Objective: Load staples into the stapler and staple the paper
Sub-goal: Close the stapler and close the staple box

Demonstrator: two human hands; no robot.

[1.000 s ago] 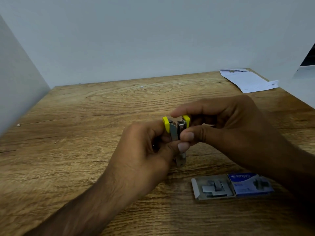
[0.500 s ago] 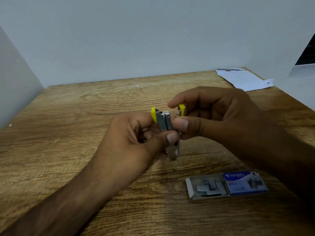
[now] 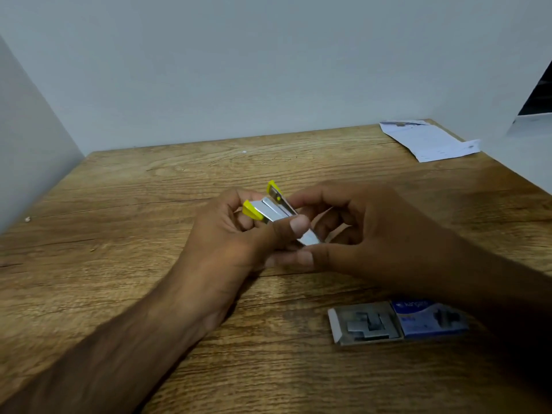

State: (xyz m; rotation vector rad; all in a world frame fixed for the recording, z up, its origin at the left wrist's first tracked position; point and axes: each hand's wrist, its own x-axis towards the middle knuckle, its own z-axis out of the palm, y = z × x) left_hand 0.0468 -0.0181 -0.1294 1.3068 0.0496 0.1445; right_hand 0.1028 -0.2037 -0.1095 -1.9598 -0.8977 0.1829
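- Dim, even, cool light; white walls (image 3: 268, 70) read grey-blue.
- Faint, soft-edged shadow on the surface (image 3: 119, 234) below the left hand (image 3: 227, 234).
- Pale glare on the metal of the stapler (image 3: 273, 212).
- Overall soft focus; right hand (image 3: 373, 234) fingertips smeared, staple box (image 3: 397, 322) print blurred.
- Wide-angle bend: surface edges splay outward.

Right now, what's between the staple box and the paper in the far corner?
In the head view, only the right hand crosses between staple box and paper; the table is otherwise bare wood.
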